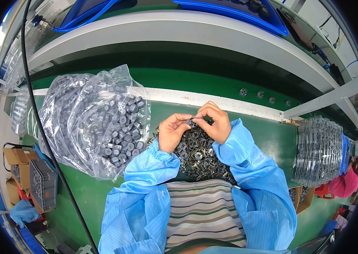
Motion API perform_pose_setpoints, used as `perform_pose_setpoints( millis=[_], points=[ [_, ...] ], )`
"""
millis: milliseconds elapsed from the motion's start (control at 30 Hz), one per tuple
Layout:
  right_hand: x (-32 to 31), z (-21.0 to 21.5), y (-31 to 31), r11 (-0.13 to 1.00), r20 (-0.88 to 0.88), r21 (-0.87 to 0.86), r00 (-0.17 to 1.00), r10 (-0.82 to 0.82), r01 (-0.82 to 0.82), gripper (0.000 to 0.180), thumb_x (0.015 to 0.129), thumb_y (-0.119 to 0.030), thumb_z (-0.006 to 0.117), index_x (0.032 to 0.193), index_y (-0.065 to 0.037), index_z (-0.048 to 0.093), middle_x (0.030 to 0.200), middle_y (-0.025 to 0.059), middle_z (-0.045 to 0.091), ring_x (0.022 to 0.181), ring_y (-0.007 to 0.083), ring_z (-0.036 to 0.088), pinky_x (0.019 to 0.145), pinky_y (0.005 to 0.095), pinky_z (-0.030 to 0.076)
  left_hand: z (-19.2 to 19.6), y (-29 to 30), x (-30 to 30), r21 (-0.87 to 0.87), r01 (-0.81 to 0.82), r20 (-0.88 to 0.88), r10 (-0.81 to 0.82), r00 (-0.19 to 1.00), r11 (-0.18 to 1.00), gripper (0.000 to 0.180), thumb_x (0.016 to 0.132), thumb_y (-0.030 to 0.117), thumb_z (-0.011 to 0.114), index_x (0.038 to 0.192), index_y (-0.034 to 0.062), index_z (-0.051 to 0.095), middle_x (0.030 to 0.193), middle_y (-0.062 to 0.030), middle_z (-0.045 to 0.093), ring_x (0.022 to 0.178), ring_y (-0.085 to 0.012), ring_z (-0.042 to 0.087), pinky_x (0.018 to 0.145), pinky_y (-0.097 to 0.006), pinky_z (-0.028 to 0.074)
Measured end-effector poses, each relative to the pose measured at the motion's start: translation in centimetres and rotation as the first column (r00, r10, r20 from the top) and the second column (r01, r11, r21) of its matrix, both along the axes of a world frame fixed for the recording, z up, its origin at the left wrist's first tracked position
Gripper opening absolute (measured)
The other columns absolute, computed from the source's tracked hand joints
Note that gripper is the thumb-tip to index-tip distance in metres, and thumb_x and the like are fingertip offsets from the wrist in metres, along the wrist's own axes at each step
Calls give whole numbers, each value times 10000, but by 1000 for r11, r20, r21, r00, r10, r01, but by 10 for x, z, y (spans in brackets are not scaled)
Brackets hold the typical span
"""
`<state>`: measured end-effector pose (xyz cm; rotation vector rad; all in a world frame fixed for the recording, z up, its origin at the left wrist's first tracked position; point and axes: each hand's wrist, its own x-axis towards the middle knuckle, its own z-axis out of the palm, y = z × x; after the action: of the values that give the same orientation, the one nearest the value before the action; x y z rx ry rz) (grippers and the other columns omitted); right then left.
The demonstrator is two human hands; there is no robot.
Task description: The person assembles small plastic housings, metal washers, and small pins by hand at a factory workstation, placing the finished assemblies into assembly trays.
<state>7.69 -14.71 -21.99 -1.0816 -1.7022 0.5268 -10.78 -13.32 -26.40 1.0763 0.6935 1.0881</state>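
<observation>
Parts pile [204, 166] sits at six o'clock from our pinch; left hand [172, 132] at nine, right hand [217, 123] at three, both gripping one small dark part [191, 122], can't tell its long axis.

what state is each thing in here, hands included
left hand: thumb and forefinger pinched at a small part
right hand: pinched at the same part
small part: held up over the loose pile
loose pile: heaped, jumbled
clear plastic bag: holding many grey parts, crumpled; mouth unclear
clear trays: stacked
four small pieces: spaced in a row
grey bin: holding parts
</observation>
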Motion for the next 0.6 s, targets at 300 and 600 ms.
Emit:
perform_pose_setpoints(
  millis=[300, 600],
  points=[
    [0, -4, -1, 996, 116, 86, 993, -29, 19, 225, 771, 0, 788, 913, -28, 616, 860, 97, 629, 733, 234, 615, 650, 327, 490, -1, -3, 4, 50, -36, -7, 37, 999, 998, 302, 842, -185, 628, 1108, -48, 671, 1120, -130, 693, 1021, -154, 665, 868, -254, 551],
    [72, -28, 39, 929, 63, -285, 972, -227, 236, 110, 876, -9, 666, 981, -8, 700, 918, 119, 730, 830, 212, 719, 741, 325, 561, 15, 27, -25, 802, -135, -450, 738, 503, 582, 274, 708, 29, 799, 961, 77, 706, 1015, -103, 668, 1013, -317, 613, 863, -416, 465]
  ],
)
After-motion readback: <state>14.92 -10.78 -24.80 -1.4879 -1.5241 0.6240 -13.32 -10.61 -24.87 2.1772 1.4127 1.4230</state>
